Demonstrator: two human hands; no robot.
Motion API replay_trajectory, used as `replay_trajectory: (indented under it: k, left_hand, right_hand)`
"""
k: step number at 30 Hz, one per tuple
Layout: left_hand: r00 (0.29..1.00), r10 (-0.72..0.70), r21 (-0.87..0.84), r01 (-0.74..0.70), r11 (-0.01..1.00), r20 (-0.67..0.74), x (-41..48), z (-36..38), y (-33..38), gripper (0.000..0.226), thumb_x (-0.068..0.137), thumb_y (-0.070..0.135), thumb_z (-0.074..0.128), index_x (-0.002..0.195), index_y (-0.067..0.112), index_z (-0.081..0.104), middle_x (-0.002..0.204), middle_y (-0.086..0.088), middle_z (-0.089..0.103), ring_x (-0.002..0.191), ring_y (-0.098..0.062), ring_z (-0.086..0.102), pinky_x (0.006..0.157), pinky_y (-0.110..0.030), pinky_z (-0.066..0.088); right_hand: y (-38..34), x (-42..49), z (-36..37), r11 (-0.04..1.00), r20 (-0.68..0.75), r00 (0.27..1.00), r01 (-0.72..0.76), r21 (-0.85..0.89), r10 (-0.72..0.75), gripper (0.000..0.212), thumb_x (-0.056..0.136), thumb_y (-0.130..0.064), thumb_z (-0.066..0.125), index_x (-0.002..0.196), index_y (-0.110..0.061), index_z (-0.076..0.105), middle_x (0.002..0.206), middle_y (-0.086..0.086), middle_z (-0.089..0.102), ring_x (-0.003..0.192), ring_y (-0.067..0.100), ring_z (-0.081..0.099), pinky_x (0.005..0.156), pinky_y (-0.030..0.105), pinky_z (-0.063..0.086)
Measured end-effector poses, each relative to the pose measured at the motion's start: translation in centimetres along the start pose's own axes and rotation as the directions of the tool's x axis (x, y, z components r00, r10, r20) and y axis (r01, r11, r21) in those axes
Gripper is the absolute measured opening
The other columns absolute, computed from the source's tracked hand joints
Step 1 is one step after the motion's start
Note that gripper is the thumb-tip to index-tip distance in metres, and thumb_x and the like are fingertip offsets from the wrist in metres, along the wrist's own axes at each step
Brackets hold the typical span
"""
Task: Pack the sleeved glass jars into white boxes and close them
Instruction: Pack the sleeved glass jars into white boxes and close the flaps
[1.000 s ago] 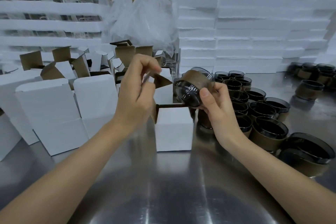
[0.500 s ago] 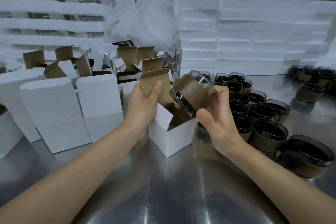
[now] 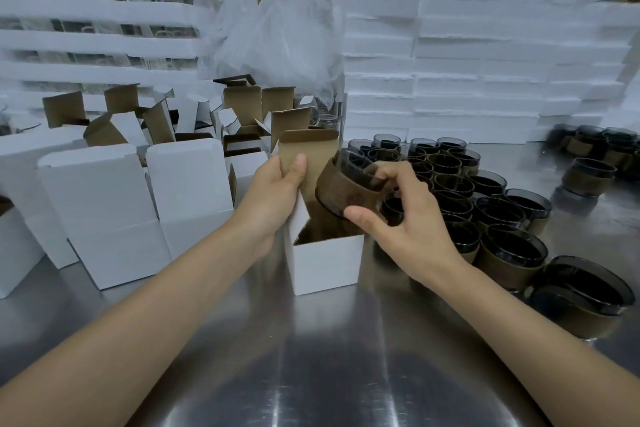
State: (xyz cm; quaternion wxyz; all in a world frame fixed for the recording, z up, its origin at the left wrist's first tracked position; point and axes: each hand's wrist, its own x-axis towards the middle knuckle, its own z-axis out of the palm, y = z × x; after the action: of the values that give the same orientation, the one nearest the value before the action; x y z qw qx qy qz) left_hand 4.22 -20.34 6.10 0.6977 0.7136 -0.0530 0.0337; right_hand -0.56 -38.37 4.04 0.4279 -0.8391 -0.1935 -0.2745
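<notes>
A small white box [image 3: 325,262] stands open on the steel table in the middle. My left hand [image 3: 277,191] grips its raised brown lid flap [image 3: 308,149] and holds it back. My right hand [image 3: 398,218] holds a dark glass jar with a brown sleeve [image 3: 346,187], tilted, its base just above the box's open mouth. The jar's rim points up and away from me.
Many more sleeved jars [image 3: 502,218] crowd the table to the right, with another group [image 3: 595,156] at the far right. Closed and open white boxes [image 3: 138,204] stand on the left. White foam stacks [image 3: 485,73] and a plastic bag [image 3: 280,35] fill the back.
The box's lid has been opened and held back by my left hand. My right hand has turned the jar from mouth-toward-me and lowered it to the box opening.
</notes>
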Motion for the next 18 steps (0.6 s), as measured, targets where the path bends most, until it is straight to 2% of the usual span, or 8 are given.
replay_trajectory:
  k: [3,7,10,13,15,18]
  left_hand:
    - [0.999,-0.029,-0.006,0.029,1.000,0.022,-0.18,0.24,0.08,0.023,0.093,0.021,0.057,0.115,0.025,0.058,0.108,0.001,0.069,0.104,-0.016,0.064,0.096,-0.038,0.050]
    - [0.999,-0.028,-0.109,0.031,0.994,0.028,-0.19,0.10,0.35,0.048,0.081,-0.003,0.049,0.125,0.016,0.052,0.117,-0.010,0.063,0.110,-0.025,0.060,0.094,-0.036,0.049]
    - [0.999,-0.043,-0.213,0.043,0.976,0.004,-0.12,0.15,0.24,0.059,0.079,-0.012,0.039,0.132,0.013,0.046,0.118,-0.014,0.060,0.104,-0.025,0.059,0.083,-0.033,0.049]
    - [1.000,-0.027,-0.226,0.024,0.974,-0.009,-0.15,0.36,0.07,0.052,0.082,-0.014,0.037,0.124,0.015,0.051,0.113,-0.009,0.065,0.106,-0.024,0.062,0.088,-0.034,0.053]
    - [1.000,-0.005,-0.192,0.001,0.981,-0.020,-0.17,0.46,0.01,0.048,0.083,-0.013,0.040,0.121,0.013,0.054,0.111,-0.009,0.067,0.106,-0.026,0.063,0.091,-0.037,0.053]
    - [0.998,0.020,-0.140,-0.028,0.990,-0.062,-0.13,0.38,-0.17,0.044,0.085,-0.009,0.044,0.121,0.015,0.057,0.108,-0.004,0.069,0.105,-0.022,0.064,0.090,-0.035,0.052]
  right_hand:
    - [0.07,0.02,0.25,1.000,-0.012,1.000,-0.004,-0.013,0.004,0.038,0.073,-0.058,0.065,0.100,-0.041,0.044,0.104,-0.016,0.055,0.100,0.009,0.052,0.089,0.028,0.041]
    - [0.07,0.20,0.13,0.999,0.008,1.000,0.012,-0.037,-0.012,0.033,0.078,-0.051,0.067,0.097,-0.029,0.051,0.111,-0.016,0.055,0.104,-0.001,0.051,0.096,0.042,0.043]
    - [0.13,0.34,-0.11,1.000,0.087,0.996,-0.006,-0.005,0.007,0.027,0.078,-0.048,0.068,0.094,-0.030,0.055,0.117,-0.017,0.056,0.113,0.001,0.050,0.098,0.045,0.042]
    - [0.14,0.38,-0.28,1.000,0.178,0.984,0.013,-0.005,-0.012,0.021,0.080,-0.043,0.067,0.092,-0.031,0.055,0.123,-0.018,0.053,0.116,0.002,0.046,0.100,0.045,0.040]
    - [0.14,0.37,-0.31,0.999,0.240,0.971,0.024,-0.024,-0.017,0.020,0.079,-0.043,0.063,0.091,-0.029,0.055,0.124,-0.020,0.051,0.125,0.002,0.039,0.106,0.047,0.033]
    - [0.05,0.43,-0.45,0.999,0.356,0.935,0.010,-0.047,0.007,0.010,0.087,-0.040,0.057,0.090,-0.031,0.057,0.123,-0.029,0.046,0.134,-0.001,0.024,0.113,0.045,0.018]
